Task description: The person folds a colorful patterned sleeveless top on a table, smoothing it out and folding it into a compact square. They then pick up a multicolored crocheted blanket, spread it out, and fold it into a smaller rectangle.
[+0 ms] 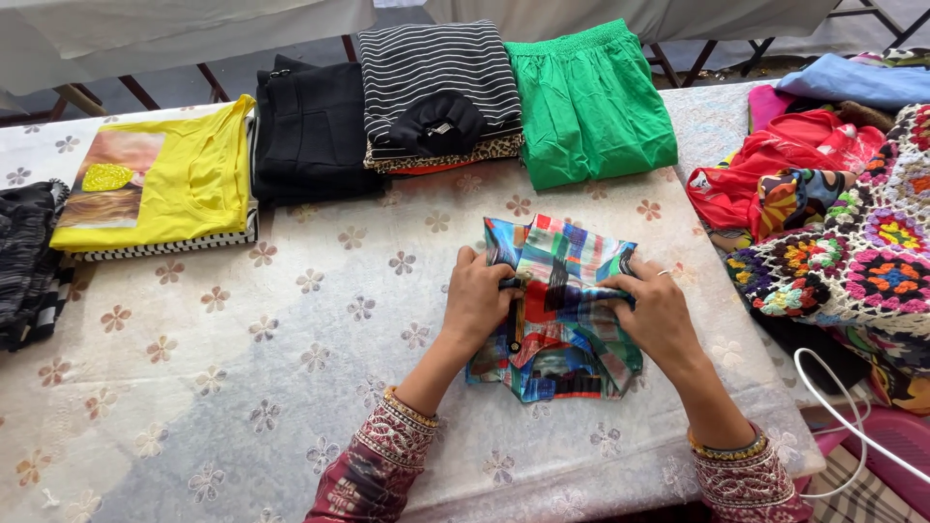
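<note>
— What's the biggest thing in view?

— The worktop [242,387], covered in a pale cloth with a small flower print. It fills nearly the whole scene, near edge to far edge.

— What lies on it?

— Along the far side, a row of folded clothes. From left to right: a yellow top [165,179] resting on a striped piece, a black garment [315,131], a black-and-white striped top [436,77] stacked on a leopard-print piece, and a green garment [591,102]. At the far left edge a dark knit piece [29,261] hangs partly out of view.

— And on the right?

— A loose heap: a crocheted blanket [862,261] of bright flower squares, a red garment [775,165] beside it, a blue piece [862,77] farther back. A white cable [833,397] loops off the near right corner.

— Anything crowding the hands?

— The heap sits just right of them, close but not touching. The folded row is well apart, farther back.

— So what do the hands hold?

— A multicoloured patterned garment [562,310], partly folded, lying flat near the middle-right of the worktop. The left hand [477,300] has its grip pinched on the garment's left edge; the right hand [654,315] has its grip closed on a fold at the right edge. Both wrists show patterned sleeve cuffs.
</note>
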